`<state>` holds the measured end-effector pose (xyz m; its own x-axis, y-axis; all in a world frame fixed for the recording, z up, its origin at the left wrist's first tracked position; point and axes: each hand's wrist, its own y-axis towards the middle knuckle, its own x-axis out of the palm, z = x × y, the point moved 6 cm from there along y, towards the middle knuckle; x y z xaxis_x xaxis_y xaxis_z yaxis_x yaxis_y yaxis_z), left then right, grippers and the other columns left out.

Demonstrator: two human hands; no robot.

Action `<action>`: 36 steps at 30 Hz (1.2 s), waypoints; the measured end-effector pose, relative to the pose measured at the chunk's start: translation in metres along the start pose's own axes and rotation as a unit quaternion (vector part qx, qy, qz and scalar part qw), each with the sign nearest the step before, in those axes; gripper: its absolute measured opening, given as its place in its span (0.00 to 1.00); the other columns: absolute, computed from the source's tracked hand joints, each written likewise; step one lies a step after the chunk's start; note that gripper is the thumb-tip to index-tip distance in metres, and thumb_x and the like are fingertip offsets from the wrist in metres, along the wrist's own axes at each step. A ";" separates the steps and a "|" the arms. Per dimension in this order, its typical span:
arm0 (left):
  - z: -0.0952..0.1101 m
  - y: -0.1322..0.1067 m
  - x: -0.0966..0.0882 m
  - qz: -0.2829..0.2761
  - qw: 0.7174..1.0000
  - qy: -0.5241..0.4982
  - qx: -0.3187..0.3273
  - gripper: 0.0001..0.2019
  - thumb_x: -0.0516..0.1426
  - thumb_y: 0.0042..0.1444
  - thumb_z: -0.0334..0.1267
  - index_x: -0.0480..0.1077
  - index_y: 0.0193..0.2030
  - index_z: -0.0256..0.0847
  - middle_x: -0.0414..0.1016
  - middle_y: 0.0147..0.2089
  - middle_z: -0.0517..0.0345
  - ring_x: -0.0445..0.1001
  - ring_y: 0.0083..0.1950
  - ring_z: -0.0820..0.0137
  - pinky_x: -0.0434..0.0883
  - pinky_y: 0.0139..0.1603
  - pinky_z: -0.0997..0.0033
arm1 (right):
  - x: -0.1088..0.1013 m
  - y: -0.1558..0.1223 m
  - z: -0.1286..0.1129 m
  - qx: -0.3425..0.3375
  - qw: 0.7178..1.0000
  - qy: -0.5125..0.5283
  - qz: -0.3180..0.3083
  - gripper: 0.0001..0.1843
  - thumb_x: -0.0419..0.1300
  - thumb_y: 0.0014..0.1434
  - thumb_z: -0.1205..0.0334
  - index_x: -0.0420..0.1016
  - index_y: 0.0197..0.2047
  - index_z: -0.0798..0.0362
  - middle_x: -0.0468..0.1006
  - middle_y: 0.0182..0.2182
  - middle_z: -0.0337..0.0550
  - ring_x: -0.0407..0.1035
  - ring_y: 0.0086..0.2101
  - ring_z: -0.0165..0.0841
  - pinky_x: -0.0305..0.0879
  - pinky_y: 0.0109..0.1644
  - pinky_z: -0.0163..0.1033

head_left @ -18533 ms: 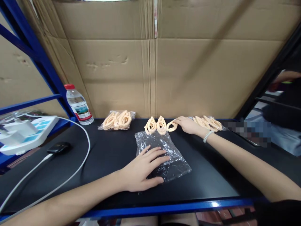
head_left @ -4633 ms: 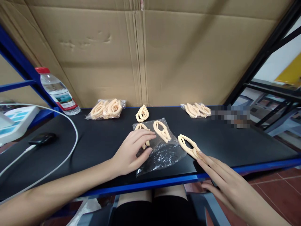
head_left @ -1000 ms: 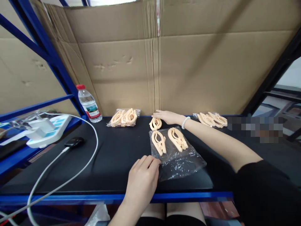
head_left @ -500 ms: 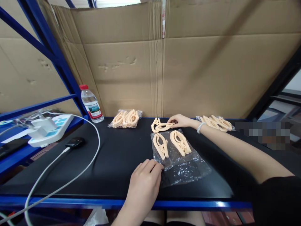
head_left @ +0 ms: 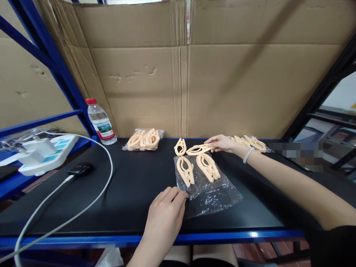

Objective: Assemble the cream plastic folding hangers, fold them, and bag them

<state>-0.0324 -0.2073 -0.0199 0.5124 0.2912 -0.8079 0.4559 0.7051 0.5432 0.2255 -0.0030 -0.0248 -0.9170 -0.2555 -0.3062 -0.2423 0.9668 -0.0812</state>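
My right hand (head_left: pixel 221 143), a beaded bracelet on its wrist, pinches the right end of a cream folding hanger (head_left: pixel 198 149) at the back of the table. Left of it lies another folded hanger (head_left: pixel 180 147), separate from it. In front, a clear plastic bag (head_left: pixel 214 200) lies flat with two folded hangers, a left one (head_left: pixel 185 171) and a right one (head_left: pixel 208 167), at its far half. My left hand (head_left: pixel 167 213) has its fingers curled on the bag's near left edge; its fingertips are partly hidden.
Bagged hangers (head_left: pixel 143 139) sit back left, with another bagged set (head_left: pixel 250 142) behind my right forearm. A water bottle (head_left: pixel 101 122), power strip (head_left: pixel 51 154), black device (head_left: pixel 80 168) and looping white cable (head_left: pixel 108 185) occupy the left. Cardboard (head_left: pixel 236 81) stands behind.
My right hand has drawn its hanger rightward, apart from the other one, which now stands by itself on the left. My left hand stays at the bag. The view has shifted slightly.
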 end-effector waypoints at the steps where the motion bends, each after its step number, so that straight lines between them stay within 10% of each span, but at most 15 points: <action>1: 0.000 0.000 0.000 0.002 1.000 0.000 0.002 0.10 0.51 0.61 0.25 0.71 0.37 0.42 0.74 0.34 0.58 0.72 0.35 0.65 0.70 0.35 0.65 | 0.001 -0.004 -0.001 0.005 1.000 0.012 0.008 0.17 0.70 0.51 0.63 0.79 0.44 0.60 0.80 0.31 0.48 0.71 0.24 0.25 0.70 0.24 0.27; 10: 0.001 0.001 -0.001 0.013 1.000 0.001 0.009 0.10 0.50 0.61 0.26 0.71 0.36 0.42 0.74 0.33 0.58 0.72 0.34 0.65 0.71 0.35 0.65 | 0.008 -0.050 -0.008 -0.004 0.996 0.082 0.032 0.20 0.68 0.52 0.67 0.77 0.49 0.59 0.80 0.46 0.53 0.77 0.39 0.33 0.77 0.49 0.37; 20: 0.001 0.002 -0.004 0.019 1.000 0.015 0.012 0.12 0.49 0.61 0.26 0.72 0.36 0.41 0.75 0.33 0.57 0.72 0.34 0.67 0.71 0.34 0.68 | 0.001 -0.084 -0.007 -0.143 0.975 -0.078 0.149 0.16 0.68 0.51 0.64 0.81 0.45 0.56 0.81 0.44 0.50 0.76 0.46 0.44 0.69 0.59 0.53; 30: 0.008 0.005 -0.005 0.031 0.999 0.039 0.011 0.10 0.51 0.60 0.25 0.72 0.36 0.40 0.74 0.33 0.57 0.72 0.34 0.65 0.70 0.36 0.65 | 0.035 -0.209 -0.093 -0.463 0.696 -0.443 0.323 0.13 0.61 0.62 0.68 0.79 0.48 0.47 0.82 0.43 0.41 0.78 0.41 0.35 0.76 0.50 0.41; 36: 0.012 0.009 -0.016 0.097 0.995 -0.036 0.010 0.08 0.52 0.61 0.26 0.72 0.39 0.39 0.75 0.36 0.57 0.73 0.36 0.68 0.71 0.38 0.68 | 0.087 -0.317 -0.076 -0.416 0.687 -0.532 0.269 0.25 0.56 0.64 0.69 0.67 0.63 0.46 0.77 0.53 0.39 0.76 0.47 0.36 0.76 0.50 0.35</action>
<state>-0.0281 -0.2130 0.0005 0.6419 0.3730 -0.6700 0.3577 0.6272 0.6918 0.1985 -0.3313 0.0461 -0.3008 0.7107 -0.6359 -0.4630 0.4742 0.7489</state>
